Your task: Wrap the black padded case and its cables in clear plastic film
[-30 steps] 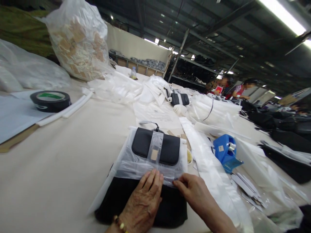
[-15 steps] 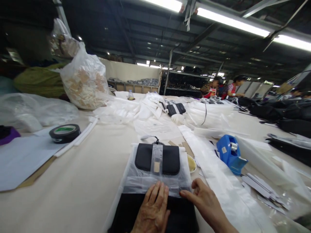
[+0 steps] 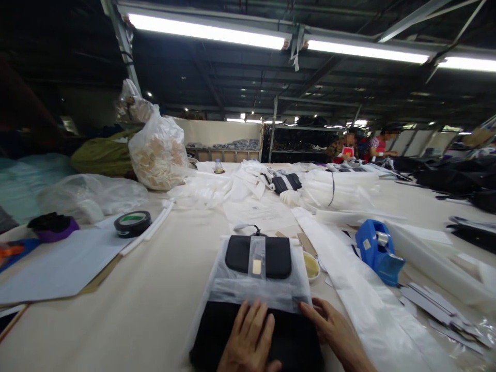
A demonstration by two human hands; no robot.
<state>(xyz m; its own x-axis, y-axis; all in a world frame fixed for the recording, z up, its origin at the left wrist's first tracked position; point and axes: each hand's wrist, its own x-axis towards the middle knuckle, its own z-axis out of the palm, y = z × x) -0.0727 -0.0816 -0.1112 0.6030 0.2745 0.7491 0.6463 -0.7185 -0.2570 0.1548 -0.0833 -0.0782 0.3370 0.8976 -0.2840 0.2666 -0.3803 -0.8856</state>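
Black bag (image 3: pixel 215 335) — one, half in plastic sleeve (image 3: pixel 236 290), left hand (image 3: pixel 250 341) flat on it, right hand (image 3: pixel 335 333) at its edge, both grips wide.

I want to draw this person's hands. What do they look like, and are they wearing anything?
The left hand and right hand are bare: no gloves, no rings that show. The right arm has no sleeve or watch in view.

My left hand (image 3: pixel 250 338) lies flat, palm down, fingers together and pointing away from me. My right hand (image 3: pixel 334 330) rests just beside it, palm down, fingers stretched forward and leftward. My right forearm (image 3: pixel 358 363) enters from the bottom edge.
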